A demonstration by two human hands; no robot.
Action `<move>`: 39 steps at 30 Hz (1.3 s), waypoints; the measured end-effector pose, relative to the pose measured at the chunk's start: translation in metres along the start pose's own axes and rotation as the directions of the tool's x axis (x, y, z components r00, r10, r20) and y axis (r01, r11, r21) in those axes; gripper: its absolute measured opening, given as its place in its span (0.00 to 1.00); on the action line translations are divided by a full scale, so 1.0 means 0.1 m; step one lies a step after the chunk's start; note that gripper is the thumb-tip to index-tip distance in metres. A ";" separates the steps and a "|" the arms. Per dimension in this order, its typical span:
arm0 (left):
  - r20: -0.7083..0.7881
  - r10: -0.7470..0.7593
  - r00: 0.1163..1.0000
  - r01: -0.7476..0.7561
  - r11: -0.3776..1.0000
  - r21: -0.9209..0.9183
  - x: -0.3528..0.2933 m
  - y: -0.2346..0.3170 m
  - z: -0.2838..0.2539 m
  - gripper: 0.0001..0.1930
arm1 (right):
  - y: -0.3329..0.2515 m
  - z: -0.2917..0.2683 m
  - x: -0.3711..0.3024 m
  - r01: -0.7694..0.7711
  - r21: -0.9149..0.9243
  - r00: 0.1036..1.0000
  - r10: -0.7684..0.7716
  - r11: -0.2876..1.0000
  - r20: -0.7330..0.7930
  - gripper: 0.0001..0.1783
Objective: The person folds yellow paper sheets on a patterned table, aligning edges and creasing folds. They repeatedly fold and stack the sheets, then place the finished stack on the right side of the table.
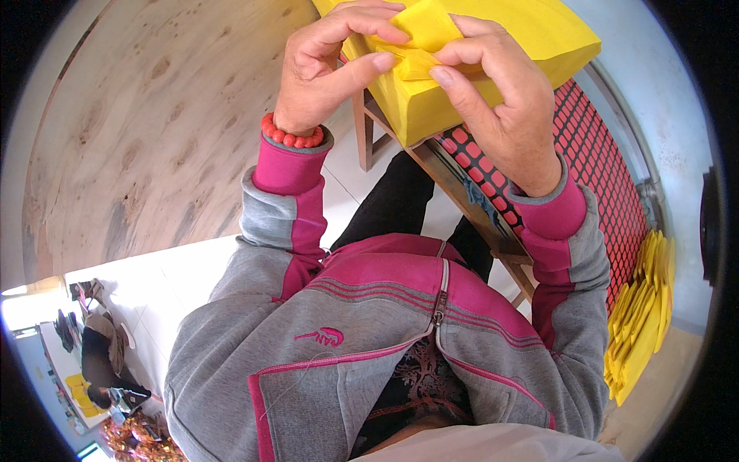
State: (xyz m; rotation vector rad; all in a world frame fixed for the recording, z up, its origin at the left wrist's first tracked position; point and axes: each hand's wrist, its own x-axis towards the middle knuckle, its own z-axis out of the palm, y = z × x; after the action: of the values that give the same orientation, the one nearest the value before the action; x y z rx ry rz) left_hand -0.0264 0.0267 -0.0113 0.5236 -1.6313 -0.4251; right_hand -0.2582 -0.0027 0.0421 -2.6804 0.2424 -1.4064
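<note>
A bright yellow bag of thin fabric (435, 108) lies at the top of the view, its lower corner jutting toward me. My left hand (327, 65), with a red beaded bracelet at the wrist, pinches a folded yellow flap or strip on the bag between thumb and fingers. From the other side, my right hand (500, 96) pinches the same folded part, thumb and forefinger close together. The two hands are a short gap apart, with the yellow fold between them. Beyond the fold, part of the bag runs out of view at the top edge.
Under the bag is a wooden bench (454, 196) with a red-and-black patterned cover (600, 162). Several folded yellow pieces (640, 316) are piled at the right. A large plywood panel (154, 131) fills the left. Another person (104, 354) is at a table, far lower left.
</note>
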 end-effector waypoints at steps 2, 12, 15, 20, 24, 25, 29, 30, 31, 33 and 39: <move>-0.017 -0.031 0.999 0.032 0.999 0.030 0.01 0.02 0.02 0.05 | -0.01 0.00 -0.02 -0.030 -0.037 0.998 0.032 0.999 0.046 0.07; -0.188 -0.181 0.965 0.138 0.966 -0.219 -0.01 -0.01 0.17 0.06 | 0.01 -0.01 0.02 -0.007 0.057 0.998 0.011 0.998 -0.065 0.12; -0.195 -0.180 0.964 0.129 0.961 -0.246 -0.01 -0.02 0.16 0.06 | 0.01 -0.04 0.03 0.043 0.016 0.999 -0.043 0.999 -0.004 0.10; -0.098 -0.083 0.992 0.083 0.997 -0.005 -0.02 -0.04 0.00 0.05 | 0.00 0.00 0.03 0.042 -0.002 0.999 -0.042 0.999 0.001 0.09; 0.000 -0.009 1.000 0.009 0.998 -0.057 -0.01 -0.04 -0.02 0.07 | 0.00 0.03 0.03 0.039 0.040 0.998 -0.037 0.998 -0.050 0.09; -0.002 -0.018 1.000 0.018 0.998 -0.068 -0.01 -0.03 -0.02 0.07 | -0.01 0.03 0.02 0.022 0.034 0.999 -0.020 0.999 -0.038 0.09; 0.021 0.005 1.000 -0.005 1.000 0.022 -0.01 0.00 -0.02 0.07 | -0.01 0.02 0.02 0.002 0.051 1.000 -0.001 0.999 -0.027 0.09; 0.015 0.002 1.000 -0.002 0.999 0.033 0.00 0.00 -0.03 0.07 | -0.01 0.02 0.02 0.002 0.054 1.000 -0.001 0.999 -0.026 0.09; 0.008 -0.001 1.000 0.001 0.999 0.044 0.00 -0.01 -0.04 0.06 | -0.01 0.02 0.01 0.004 0.052 1.000 -0.003 0.999 -0.022 0.10; -0.024 -0.027 0.999 0.028 0.999 0.023 -0.01 -0.04 -0.04 0.05 | 0.00 0.03 0.01 0.007 0.052 0.999 -0.005 0.999 -0.042 0.11; -0.161 -0.164 0.973 0.148 0.983 -0.108 -0.07 -0.06 0.02 0.05 | 0.04 0.06 0.01 0.050 0.152 0.983 -0.022 0.987 -0.181 0.14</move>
State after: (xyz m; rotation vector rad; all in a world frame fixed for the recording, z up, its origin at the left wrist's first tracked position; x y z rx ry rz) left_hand -0.0273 0.0253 -0.0203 0.6023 -1.4047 -0.5575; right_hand -0.2525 -0.0070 0.0388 -2.4488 0.0927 -1.6065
